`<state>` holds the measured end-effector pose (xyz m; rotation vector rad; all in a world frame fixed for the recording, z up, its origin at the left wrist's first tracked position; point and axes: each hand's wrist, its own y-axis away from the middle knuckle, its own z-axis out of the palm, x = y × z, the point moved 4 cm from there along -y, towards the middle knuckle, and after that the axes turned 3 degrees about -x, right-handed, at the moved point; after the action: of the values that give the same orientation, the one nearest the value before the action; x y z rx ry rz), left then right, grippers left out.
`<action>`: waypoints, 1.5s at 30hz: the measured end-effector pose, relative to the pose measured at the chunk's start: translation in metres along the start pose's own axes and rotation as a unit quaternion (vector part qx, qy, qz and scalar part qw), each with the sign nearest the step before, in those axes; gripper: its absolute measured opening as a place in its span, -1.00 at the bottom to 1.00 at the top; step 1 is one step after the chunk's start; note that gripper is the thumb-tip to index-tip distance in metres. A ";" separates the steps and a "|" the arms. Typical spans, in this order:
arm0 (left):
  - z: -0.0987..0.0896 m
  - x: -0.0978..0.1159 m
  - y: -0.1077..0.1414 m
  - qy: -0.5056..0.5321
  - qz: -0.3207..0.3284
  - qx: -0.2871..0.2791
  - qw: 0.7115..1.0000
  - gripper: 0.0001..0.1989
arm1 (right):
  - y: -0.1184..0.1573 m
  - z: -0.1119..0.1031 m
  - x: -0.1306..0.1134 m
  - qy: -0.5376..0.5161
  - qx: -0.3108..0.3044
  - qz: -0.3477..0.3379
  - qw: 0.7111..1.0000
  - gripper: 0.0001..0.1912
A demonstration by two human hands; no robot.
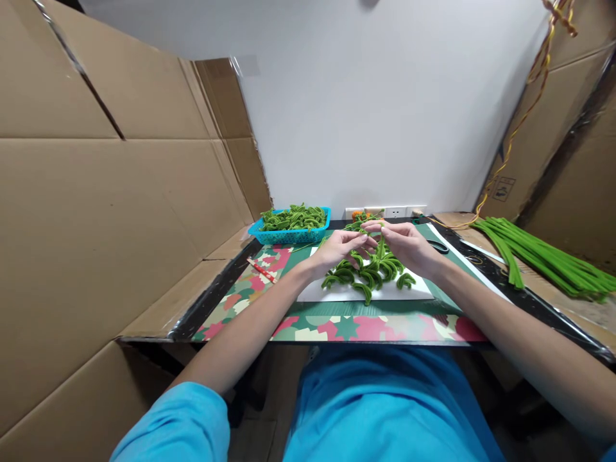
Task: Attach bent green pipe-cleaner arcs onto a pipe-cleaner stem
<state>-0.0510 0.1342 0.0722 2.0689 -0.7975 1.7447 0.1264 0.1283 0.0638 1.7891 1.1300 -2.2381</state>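
Note:
My left hand (341, 249) and my right hand (408, 246) are raised close together over a white sheet of paper (312, 292). Between the fingertips of both is a green chenille stem piece (382, 239), held upright with my right thumb and fingers pinched at its top. My left fingertips are pinched together beside it, and the small part they grip is partly hidden. Below, several curled green chenille pieces (370, 277) lie bunched on the paper. One curled piece (405, 281) lies apart, under my right wrist.
A blue basket (269, 237) heaped with curled green pieces stands at the back left. Straight green chenille stems (543, 253) lie at the right, near black-handled scissors (437, 246). A red pen-like stick (262, 270) lies left. Cardboard panels (120, 212) flank the table.

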 end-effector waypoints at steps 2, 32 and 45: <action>0.001 -0.002 0.000 0.006 -0.006 -0.015 1.000 -0.39 | 0.000 -0.002 0.005 0.001 0.019 0.014 1.000 -0.63; 0.013 -0.010 0.007 0.044 -0.056 -0.111 0.991 -0.43 | -0.001 -0.009 0.011 0.054 0.044 -0.006 0.998 -0.61; 0.011 -0.005 0.002 -0.002 -0.024 -0.069 0.997 -0.43 | -0.002 -0.010 0.006 -0.031 0.065 0.004 0.997 -0.66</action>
<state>-0.0443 0.1273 0.0647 1.9861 -0.8371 1.6126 0.1313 0.1379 0.0590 1.7523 0.9855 -2.3963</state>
